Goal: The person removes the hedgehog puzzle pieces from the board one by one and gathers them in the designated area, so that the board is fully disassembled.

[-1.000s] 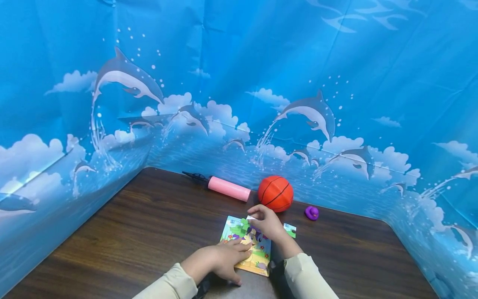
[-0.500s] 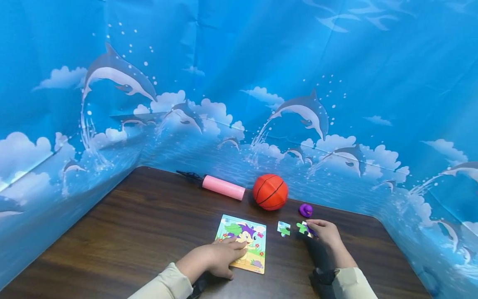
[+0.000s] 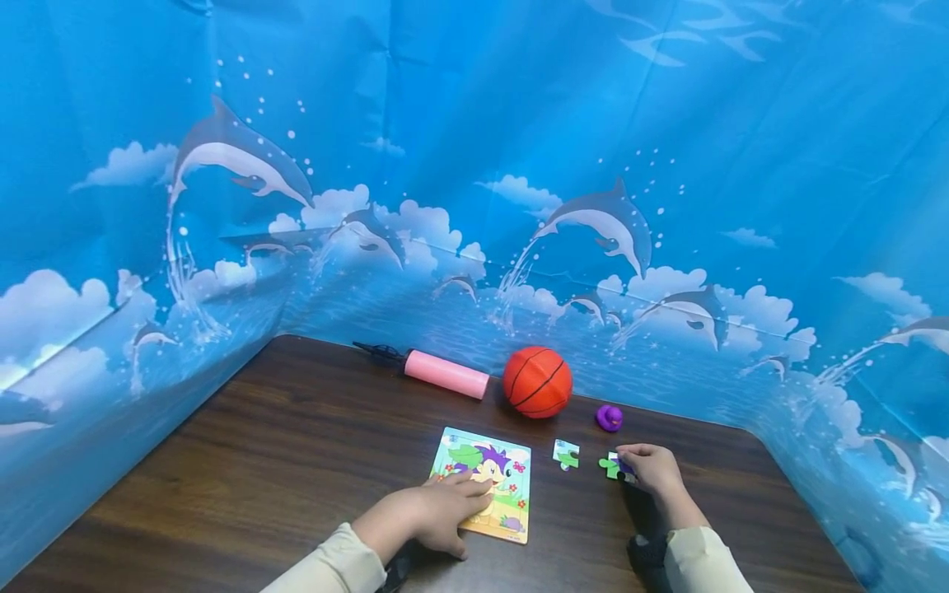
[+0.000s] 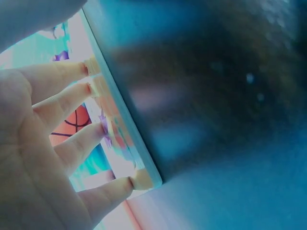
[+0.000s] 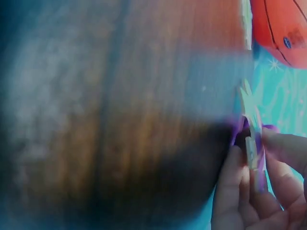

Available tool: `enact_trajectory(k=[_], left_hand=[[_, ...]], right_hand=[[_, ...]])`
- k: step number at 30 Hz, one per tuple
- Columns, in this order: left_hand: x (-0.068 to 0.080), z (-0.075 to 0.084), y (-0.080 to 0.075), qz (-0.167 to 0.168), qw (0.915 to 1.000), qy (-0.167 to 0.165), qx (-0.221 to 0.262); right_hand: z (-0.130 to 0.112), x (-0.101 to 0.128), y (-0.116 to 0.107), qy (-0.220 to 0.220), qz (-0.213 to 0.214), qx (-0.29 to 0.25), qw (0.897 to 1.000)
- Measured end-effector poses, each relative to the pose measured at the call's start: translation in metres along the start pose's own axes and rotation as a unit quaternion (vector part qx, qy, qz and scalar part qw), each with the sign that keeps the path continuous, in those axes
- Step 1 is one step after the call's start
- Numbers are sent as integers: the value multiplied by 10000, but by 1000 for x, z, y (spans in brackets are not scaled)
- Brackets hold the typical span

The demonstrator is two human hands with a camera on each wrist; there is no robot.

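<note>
Here the left hand (image 3: 437,512) lies flat with straight, spread fingers (image 4: 72,96) pressing on the near left part of a thin square puzzle board (image 3: 485,482), a stiff card printed in bright cartoon colours that rests flat on the dark wood-grain tabletop (image 3: 296,461). The right hand (image 3: 648,469) is to the right of the board, well apart from it, its fingertips pinching a small flat puzzle piece (image 3: 612,466) with green and purple print and knobbed edges; the right wrist view shows that piece held on edge between thumb and fingers (image 5: 240,191). A second loose piece (image 3: 566,453), pale with a green patch, lies flat on the tabletop between the board and the held one. Behind them sit a smooth pink cylindrical pump (image 3: 445,375) with a black handle, a round orange ball (image 3: 537,381) with black seams, and a small glossy purple duck (image 3: 610,417).
</note>
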State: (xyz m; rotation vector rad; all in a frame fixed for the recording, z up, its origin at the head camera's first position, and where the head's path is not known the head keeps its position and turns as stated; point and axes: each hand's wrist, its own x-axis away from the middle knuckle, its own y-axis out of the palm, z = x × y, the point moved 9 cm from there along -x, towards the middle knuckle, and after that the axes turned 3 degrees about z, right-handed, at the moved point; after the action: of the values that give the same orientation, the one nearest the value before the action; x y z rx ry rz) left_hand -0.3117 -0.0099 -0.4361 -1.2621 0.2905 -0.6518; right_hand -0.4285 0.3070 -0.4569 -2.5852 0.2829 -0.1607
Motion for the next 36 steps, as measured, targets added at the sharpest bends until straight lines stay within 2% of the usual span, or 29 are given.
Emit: enact_trajectory(k=[3, 6, 9, 11, 13, 16, 19, 21, 23, 29, 36], left_hand=[[0, -1, 1, -17, 10000, -8, 3], [0, -2, 1, -31, 10000, -21, 4], [0, -3, 1, -34, 10000, -44, 48], [0, -3, 1, -15, 10000, -38, 60], [-1, -3, 1, -8, 10000, -19, 57], [-2, -2, 2, -12, 10000, 21, 25], [-4, -1, 3, -41, 10000, 36, 5], [-5, -1, 4, -70, 10000, 37, 2], [-5, 0, 4, -80, 10000, 28, -6], [-6, -2, 3, -98, 9999, -25, -30], [-6, -5, 4, -153, 9998, -81, -17]], right_hand=[[-10, 1, 0, -308, 199, 811, 9960], [-25, 5, 6, -581, 417, 1624, 9841], [-45, 10, 26, -1009, 304, 1815, 9777], [-61, 15, 47, -1456, 14, 1872, 9715], [-78, 25, 73, -1972, -496, 1929, 9599], [-98, 44, 110, -2582, -1378, 2168, 9313], [-110, 60, 136, -2895, -2037, 2371, 9047], [-113, 65, 146, -2930, -2260, 2481, 8953], [-113, 66, 151, -2862, -2349, 2557, 8930], [-111, 61, 157, -2621, -2451, 2617, 8960], [-117, 63, 162, -2877, -2405, 2562, 8909]])
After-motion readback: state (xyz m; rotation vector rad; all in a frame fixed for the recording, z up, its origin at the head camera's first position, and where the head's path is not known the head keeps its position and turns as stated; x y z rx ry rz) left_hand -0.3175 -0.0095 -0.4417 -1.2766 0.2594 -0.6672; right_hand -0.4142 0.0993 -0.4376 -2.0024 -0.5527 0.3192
